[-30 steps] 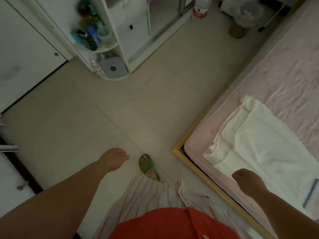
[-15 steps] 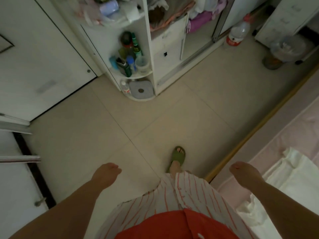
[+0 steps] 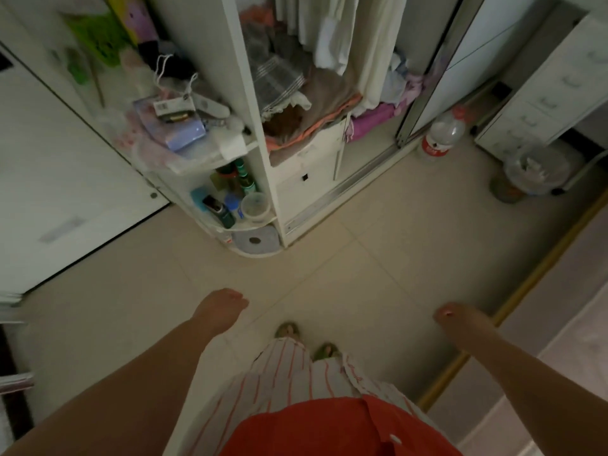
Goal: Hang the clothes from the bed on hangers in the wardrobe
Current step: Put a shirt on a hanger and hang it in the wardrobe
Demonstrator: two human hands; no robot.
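Ahead of me, the open wardrobe (image 3: 332, 103) holds hung clothes (image 3: 329, 31), well beyond both hands. My left hand (image 3: 218, 312) and right hand (image 3: 460, 319) hang loose, empty, over the floor (image 3: 378, 251).

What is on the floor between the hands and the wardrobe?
Nothing visible: bare floor tiles lie between both empty hands, left hand and right hand, and the open wardrobe.

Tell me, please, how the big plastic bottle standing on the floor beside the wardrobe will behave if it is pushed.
The plastic bottle stands upright and tall, so a high push would probably tip it. Its round body would then likely roll on the smooth tiled floor. How full it is cannot be seen.
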